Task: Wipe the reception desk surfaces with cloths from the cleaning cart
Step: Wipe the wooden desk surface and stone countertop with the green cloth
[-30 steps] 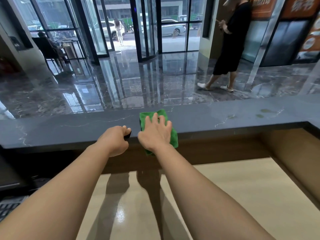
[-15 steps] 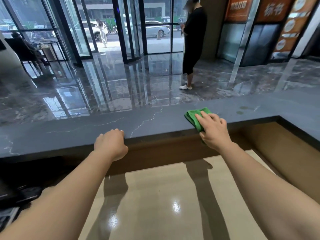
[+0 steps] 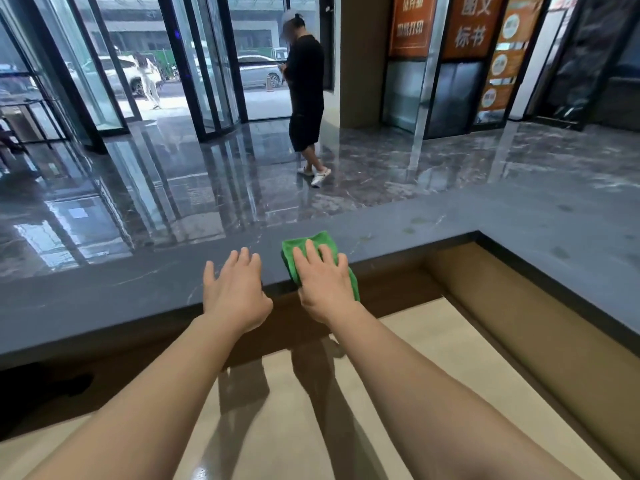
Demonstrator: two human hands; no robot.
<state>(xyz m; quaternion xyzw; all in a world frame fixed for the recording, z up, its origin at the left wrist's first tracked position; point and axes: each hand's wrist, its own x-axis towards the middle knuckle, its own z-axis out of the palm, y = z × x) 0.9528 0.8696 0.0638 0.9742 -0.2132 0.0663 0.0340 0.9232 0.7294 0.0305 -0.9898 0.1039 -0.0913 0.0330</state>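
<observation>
While the right hand (image 3: pixel 323 284) presses a green cloth (image 3: pixel 290 261) onto the dark stone surface (image 3: pixel 138 289), a wiping pass along the raised ledge looks to be under way.

The cloth lies at the ledge's near edge with one end hanging over the lip, and the right fingers (image 3: pixel 310 251) lie straight and flat on it, pressing rather than clutching. Just beside it the left hand (image 3: pixel 235 289) rests on the same edge, its fingers (image 3: pixel 244 259) spread, relaxed and holding nothing. Faint smudges (image 3: pixel 408 231) show further right, near the inner corner (image 3: pixel 479 234), so the next move probably calls for sliding the cloth that way under even pressure. It should stay flat so that it neither bunches nor slips off the lip.
</observation>
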